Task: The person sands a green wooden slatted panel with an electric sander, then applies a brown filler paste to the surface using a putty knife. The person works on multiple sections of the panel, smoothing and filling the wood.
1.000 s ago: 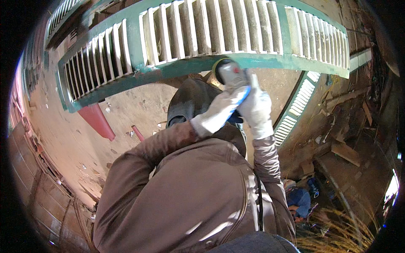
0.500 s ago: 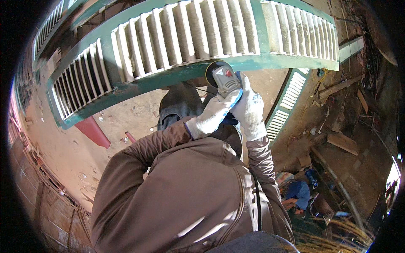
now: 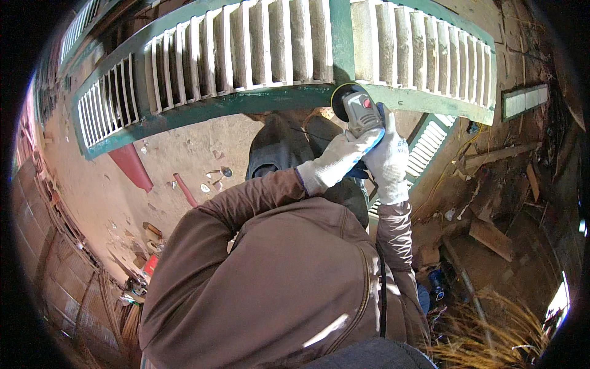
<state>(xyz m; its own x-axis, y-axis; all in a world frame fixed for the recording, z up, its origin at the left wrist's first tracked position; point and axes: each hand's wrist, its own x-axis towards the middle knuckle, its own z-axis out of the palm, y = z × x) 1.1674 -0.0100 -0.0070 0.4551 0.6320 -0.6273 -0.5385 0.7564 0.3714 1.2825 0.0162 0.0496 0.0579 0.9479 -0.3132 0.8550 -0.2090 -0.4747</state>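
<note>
Frame (image 3: pixel 343 37) lies across the top of my view: green, three bays in sight, each filled with pale slats (image 3: pixel 284 43). Middle bay sits left of the grinder, right bay above and to its right.

Left arm comes in from the left, elbow bent, brown sleeve (image 3: pixel 258 192) angled up across my front. Right forearm runs nearly straight up. Left hand (image 3: pixel 332 163) and right hand (image 3: pixel 390 161) are close together, both in white gloves with blue on them.

Grinder (image 3: pixel 364 114) is in my grip: left fingers closed on its rear, right fingers closed along its right side. Fingertips underneath are hidden. Body sticks out ahead of my fingers, tilted up-left, red button on top. Disc (image 3: pixel 340 101) is at the frame's lower rail, just below the post between middle and right bays. Can't tell if it's touching.

My knees, in dark trousers (image 3: pixel 279 147), are below the rail. Second slatted panel (image 3: pixel 424 147) slants down to the right of my hands. Red sheet (image 3: pixel 132 167) and red rod (image 3: pixel 184 189) lie on the ground (image 3: pixel 200 140) at left; wood block (image 3: pixel 491 238) at right, dry grass (image 3: pixel 491 332) lower right.
</note>
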